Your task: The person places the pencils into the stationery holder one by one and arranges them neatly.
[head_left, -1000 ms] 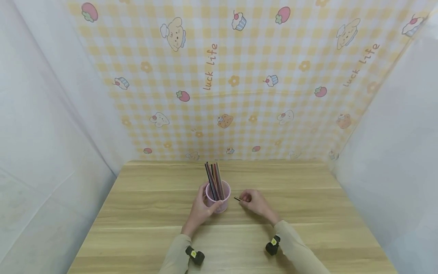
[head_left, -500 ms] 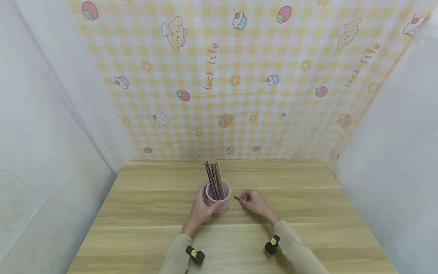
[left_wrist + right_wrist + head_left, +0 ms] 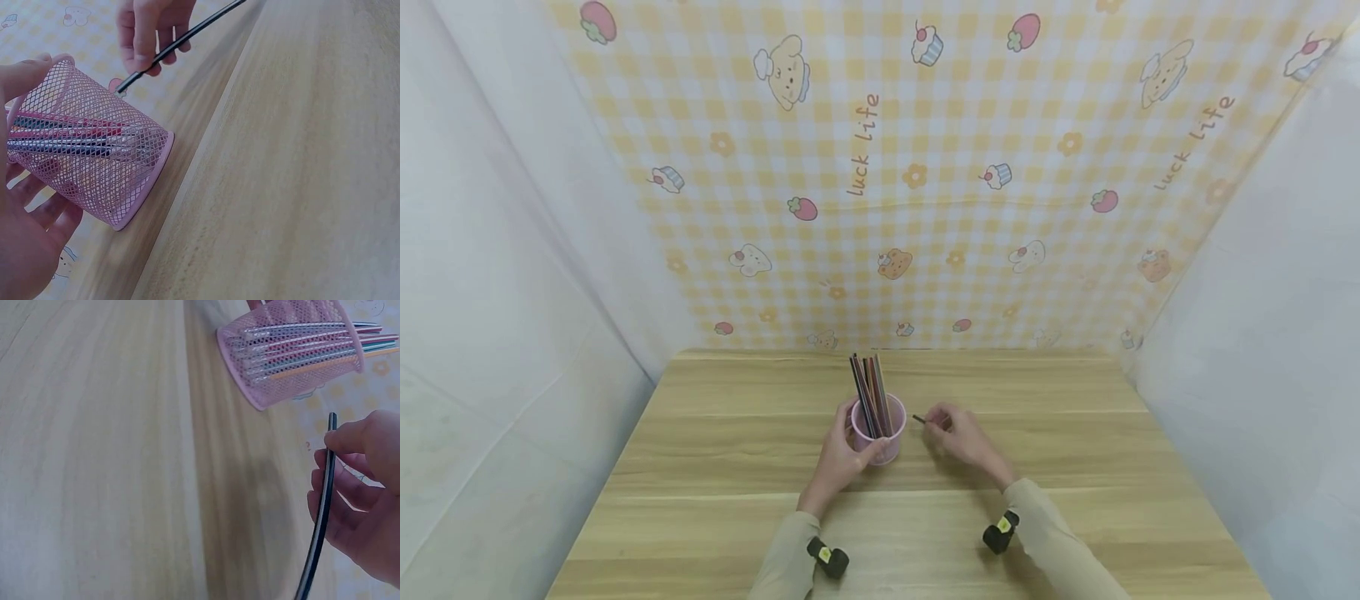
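A pink mesh pencil cup [image 3: 877, 452] stands on the table with several coloured pencils [image 3: 867, 387] leaning in it. My left hand [image 3: 837, 462] grips the cup from its left side, thumb at the near rim. Through the mesh in the left wrist view, red and dark blue pencils [image 3: 69, 150] show. To the right of the cup, my right hand [image 3: 961, 436] pinches a long black pencil [image 3: 320, 522] between thumb and fingers. One end of this pencil points toward the cup, with a small gap between them.
The wood-grain table [image 3: 715, 467] runs back to a yellow checked cloth [image 3: 820, 275] with cartoon prints. White sheets [image 3: 512, 333] hang on both sides. A small black camera [image 3: 1000, 533] is strapped at each wrist.
My right hand has risen slightly in the head view, away from me, carrying the black pencil along. The left hand and the cup have stayed in place.
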The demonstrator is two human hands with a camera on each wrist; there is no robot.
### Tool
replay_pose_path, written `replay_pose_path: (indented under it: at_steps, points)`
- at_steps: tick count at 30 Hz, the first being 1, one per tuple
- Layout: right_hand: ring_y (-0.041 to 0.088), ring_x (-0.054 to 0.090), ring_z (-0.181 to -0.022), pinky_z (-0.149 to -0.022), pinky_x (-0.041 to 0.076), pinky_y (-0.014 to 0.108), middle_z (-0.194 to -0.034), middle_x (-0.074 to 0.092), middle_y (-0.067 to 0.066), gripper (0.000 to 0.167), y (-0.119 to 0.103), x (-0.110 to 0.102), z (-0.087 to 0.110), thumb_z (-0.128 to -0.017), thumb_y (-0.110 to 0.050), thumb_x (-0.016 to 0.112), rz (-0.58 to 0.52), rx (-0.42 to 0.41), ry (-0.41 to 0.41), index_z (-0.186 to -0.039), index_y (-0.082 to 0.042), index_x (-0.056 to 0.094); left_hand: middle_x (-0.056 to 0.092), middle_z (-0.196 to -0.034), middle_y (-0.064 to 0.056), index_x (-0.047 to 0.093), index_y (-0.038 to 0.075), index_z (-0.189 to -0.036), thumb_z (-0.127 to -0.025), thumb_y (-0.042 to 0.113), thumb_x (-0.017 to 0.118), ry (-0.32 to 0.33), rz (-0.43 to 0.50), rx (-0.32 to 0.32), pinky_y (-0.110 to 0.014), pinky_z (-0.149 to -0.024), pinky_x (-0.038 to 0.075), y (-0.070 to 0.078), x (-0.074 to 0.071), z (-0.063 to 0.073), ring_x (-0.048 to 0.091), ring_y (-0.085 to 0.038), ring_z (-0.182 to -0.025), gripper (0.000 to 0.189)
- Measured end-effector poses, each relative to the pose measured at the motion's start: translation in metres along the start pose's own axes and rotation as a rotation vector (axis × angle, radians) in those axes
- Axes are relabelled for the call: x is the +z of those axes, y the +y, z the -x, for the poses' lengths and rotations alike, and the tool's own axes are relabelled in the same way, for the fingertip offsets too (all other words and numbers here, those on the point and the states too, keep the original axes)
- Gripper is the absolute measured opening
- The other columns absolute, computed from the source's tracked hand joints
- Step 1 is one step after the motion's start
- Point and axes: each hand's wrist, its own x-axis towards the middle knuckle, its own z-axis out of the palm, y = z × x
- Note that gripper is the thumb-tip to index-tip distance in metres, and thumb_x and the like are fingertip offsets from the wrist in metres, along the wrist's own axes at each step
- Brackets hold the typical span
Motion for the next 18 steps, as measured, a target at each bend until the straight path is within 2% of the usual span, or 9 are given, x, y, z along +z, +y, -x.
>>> replay_pose_path:
  at_steps: [4, 10, 12, 18]
  points:
    - [0.015, 0.066, -0.088, -0.078, 0.058, 0.025, -0.098, 0.072, 0.008, 0.010, -0.006, -0.005, -0.001, -0.096, -0.007, 0.066, 0.000, -0.022, 0.040, -0.106, -0.005, 0.069, 0.055, -0.138, -0.029, 0.037, -0.002, -0.149, -0.081, 0.005, 0.083, 0.005, 0.003, 0.004, -0.063, -0.110, 0.045, 0.000, 0.001, 0.000, 0.055, -0.047, -0.127, 0.083]
    - [0.017, 0.067, -0.086, -0.076, 0.060, 0.027, -0.096, 0.072, 0.007, 0.010, -0.015, -0.017, -0.004, -0.095, -0.007, 0.067, 0.017, -0.105, 0.095, -0.105, -0.005, 0.069, 0.059, -0.138, -0.019, 0.039, 0.009, -0.149, -0.081, 0.013, 0.085, -0.006, -0.013, 0.001, -0.054, -0.110, 0.050, -0.001, -0.002, 0.001, 0.059, -0.035, -0.126, 0.082]
    - [0.018, 0.068, -0.086, -0.076, 0.060, 0.029, -0.095, 0.072, 0.007, 0.010, -0.018, -0.022, -0.005, -0.095, -0.007, 0.068, 0.024, -0.121, 0.107, -0.105, -0.005, 0.069, 0.059, -0.138, -0.019, 0.040, 0.009, -0.149, -0.082, 0.016, 0.085, -0.011, -0.009, 0.016, -0.054, -0.109, 0.050, -0.001, -0.002, 0.001, 0.059, -0.036, -0.126, 0.081]
    - [0.019, 0.068, -0.089, -0.076, 0.062, 0.030, -0.099, 0.072, 0.008, 0.015, -0.034, -0.037, -0.005, -0.097, -0.011, 0.067, 0.028, -0.084, 0.131, -0.109, -0.005, 0.070, 0.057, -0.139, -0.021, 0.039, 0.008, -0.149, -0.083, 0.022, 0.084, -0.027, -0.016, 0.032, -0.056, -0.109, 0.049, -0.004, -0.003, 0.001, 0.058, -0.038, -0.127, 0.082]
